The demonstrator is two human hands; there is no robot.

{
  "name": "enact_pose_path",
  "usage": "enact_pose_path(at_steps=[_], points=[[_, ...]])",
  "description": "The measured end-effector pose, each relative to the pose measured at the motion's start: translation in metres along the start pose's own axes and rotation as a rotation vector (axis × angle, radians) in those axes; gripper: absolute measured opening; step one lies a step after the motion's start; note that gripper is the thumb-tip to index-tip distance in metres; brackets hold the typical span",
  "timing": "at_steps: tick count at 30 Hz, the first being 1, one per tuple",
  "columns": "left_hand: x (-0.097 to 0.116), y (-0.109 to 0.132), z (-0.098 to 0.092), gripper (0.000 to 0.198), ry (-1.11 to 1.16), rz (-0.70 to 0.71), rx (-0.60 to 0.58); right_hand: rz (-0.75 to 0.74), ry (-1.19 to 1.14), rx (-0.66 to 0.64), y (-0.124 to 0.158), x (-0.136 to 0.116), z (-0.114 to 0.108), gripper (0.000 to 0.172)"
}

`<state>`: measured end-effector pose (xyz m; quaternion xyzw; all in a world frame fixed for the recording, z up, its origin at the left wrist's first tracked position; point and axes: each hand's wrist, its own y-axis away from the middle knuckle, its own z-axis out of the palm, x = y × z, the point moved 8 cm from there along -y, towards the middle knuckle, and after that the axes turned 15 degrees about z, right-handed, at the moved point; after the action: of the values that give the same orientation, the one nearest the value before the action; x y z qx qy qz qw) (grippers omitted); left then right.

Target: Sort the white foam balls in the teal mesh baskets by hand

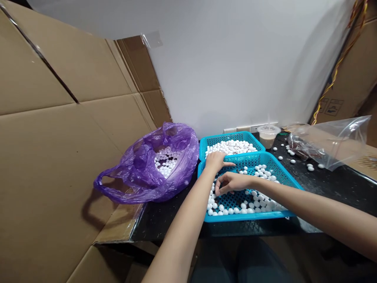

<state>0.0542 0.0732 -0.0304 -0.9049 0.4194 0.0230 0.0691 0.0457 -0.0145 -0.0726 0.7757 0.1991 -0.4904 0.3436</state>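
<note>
The left hand (pixel 216 161) is resting open on the rim of the near teal plastic basket (pixel 250 218). The right hand (pixel 231 182) is half-curled over white beads (pixel 256 203), grip unclear. The far teal basket (pixel 218 140) and purple plastic bag (pixel 141 165) are holding more beads.

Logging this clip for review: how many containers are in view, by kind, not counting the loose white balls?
Blue baskets: 2
Purple bag: 1
Clear bag: 1
Lidded cup: 1
Total: 5
</note>
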Motion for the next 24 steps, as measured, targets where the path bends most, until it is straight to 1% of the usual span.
enact_pose_path(at_steps=[7,11,17,24], points=[[0.0,-0.001,0.001,0.063,0.007,-0.006,-0.012,-0.006,0.005,0.046,0.004,-0.008,0.001,0.023],[-0.001,-0.002,0.003,0.063,0.014,-0.016,-0.015,-0.016,0.024,0.073,0.002,-0.007,0.0,0.022],[0.002,-0.003,0.002,0.064,0.003,0.015,-0.017,-0.039,0.065,0.103,-0.001,-0.006,0.0,0.019],[0.002,-0.003,0.002,0.063,0.009,0.019,0.004,-0.037,0.174,0.217,0.003,-0.014,-0.003,0.016]])
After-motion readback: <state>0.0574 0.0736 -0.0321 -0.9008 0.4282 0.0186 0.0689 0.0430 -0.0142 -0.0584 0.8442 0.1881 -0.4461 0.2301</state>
